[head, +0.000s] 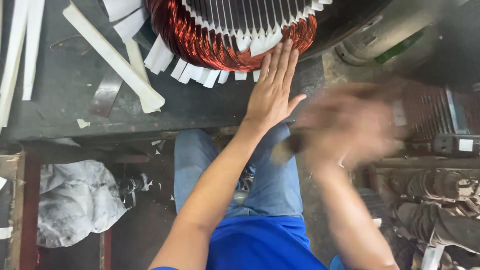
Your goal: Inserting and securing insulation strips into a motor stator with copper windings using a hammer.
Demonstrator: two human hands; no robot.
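Presently, the left hand (272, 90) is laid flat and unclenched, fingers together, against the copper winding (200, 40) of a stator (240, 15) set at the bench's (60, 95) rear edge. The right hand (350, 127) is blurred; a dark handle (287, 147) appears to be gripped, though the grasp cannot be told for certain. White paper strips (205, 75) are seen jutting from the slots beside the fingertips. It is judged that a misplaced blow could catch the left fingers or bruise the wire, given how near they lie. Loose strips (115, 60) crowd the bench's left half; open room is left only along the front edge.
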